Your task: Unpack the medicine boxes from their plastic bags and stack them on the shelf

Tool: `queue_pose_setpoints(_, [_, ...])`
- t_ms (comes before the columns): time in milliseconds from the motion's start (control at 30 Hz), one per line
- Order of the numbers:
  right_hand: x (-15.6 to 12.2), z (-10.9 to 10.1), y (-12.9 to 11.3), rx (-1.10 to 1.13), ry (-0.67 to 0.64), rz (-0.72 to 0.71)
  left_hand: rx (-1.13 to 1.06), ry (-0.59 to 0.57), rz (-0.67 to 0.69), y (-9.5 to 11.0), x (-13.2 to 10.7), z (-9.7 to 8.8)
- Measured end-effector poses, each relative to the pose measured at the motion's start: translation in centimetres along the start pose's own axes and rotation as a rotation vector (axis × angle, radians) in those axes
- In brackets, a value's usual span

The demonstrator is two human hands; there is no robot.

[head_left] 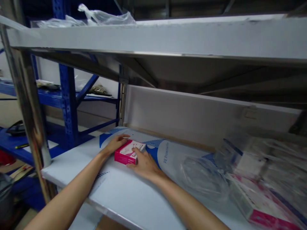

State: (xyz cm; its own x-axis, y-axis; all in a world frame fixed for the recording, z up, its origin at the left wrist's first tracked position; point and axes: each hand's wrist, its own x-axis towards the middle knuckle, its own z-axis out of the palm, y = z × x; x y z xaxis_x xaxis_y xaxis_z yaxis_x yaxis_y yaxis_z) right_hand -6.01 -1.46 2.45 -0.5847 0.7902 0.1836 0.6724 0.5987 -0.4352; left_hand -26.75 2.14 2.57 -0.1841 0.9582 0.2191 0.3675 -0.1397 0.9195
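Fingers: your left hand (114, 144) and right hand (144, 164) are closed on a small magenta-and-white cardboard box (127, 153), gripping it from both ends, fingertips over its top.
Box: it lies flat on a glossy white-and-blue plastic film (168, 163), which covers part of a white steel shelf (120, 199).
Risk: the film looks slick, so a loosened grip could let the box skid. A wide move right could knock the blurred stack of clear-wrapped packages (261, 166). A chrome upright post (27, 102) stands near your left forearm (69, 196).
Writing: the film reads "PE Protective film" in blue; the box's print is too small to read.
Behind: a blue steel rack (68, 105).
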Motion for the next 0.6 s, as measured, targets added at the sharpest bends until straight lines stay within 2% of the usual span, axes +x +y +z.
queue_pose_setpoints(133, [4.2, 2.0, -0.8, -0.022, 0.047, -0.009, 0.141, 0.303, -0.015, -1.5, 0.9, -2.0])
queue_pose_setpoints(233, [7.1, 3.3, -0.9, -0.012, 0.054, -0.005, 0.273, 0.449, -0.012, -1.9, 0.5, -2.4])
queue_pose_setpoints(333, [9.4, 4.3, -1.2, -0.023, 0.054, -0.024, 0.411, 0.500, 0.012, -2.0, -0.4, -2.0])
queue_pose_setpoints(433, [11.0, 5.1, -1.7, -0.047, 0.063, -0.026, 0.532, 0.490, 0.041, -2.0, -0.9, -1.3])
queue_pose_setpoints(600, [12.7, 6.1, -2.7, -0.072, 0.064, -0.001, 0.661, 0.520, 0.039, -3.0, -0.3, -0.7])
